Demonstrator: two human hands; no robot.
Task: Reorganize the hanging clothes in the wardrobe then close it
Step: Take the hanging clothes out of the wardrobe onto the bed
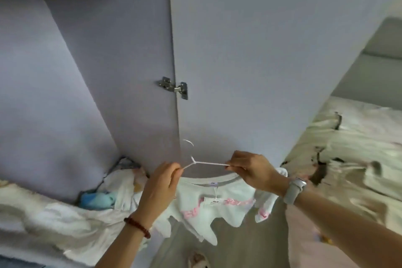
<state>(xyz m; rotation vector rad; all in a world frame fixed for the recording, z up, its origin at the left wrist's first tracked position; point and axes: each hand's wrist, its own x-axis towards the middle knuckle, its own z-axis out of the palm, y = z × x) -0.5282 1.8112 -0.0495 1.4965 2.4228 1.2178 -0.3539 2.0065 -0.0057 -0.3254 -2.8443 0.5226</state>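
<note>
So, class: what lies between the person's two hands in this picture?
In the head view, the white hanger spans from the left hand to the right hand, its neck and hook midway, the white top hanging below.

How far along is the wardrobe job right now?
Nothing visible looks finished. In hand: the left hand and right hand each pinch an arm of a white wire hanger, with a white T-shirt with pink print hanging at it. Left: hanging it inside, handling the clothes heaped on the wardrobe floor, and closing the open wardrobe door.
</note>
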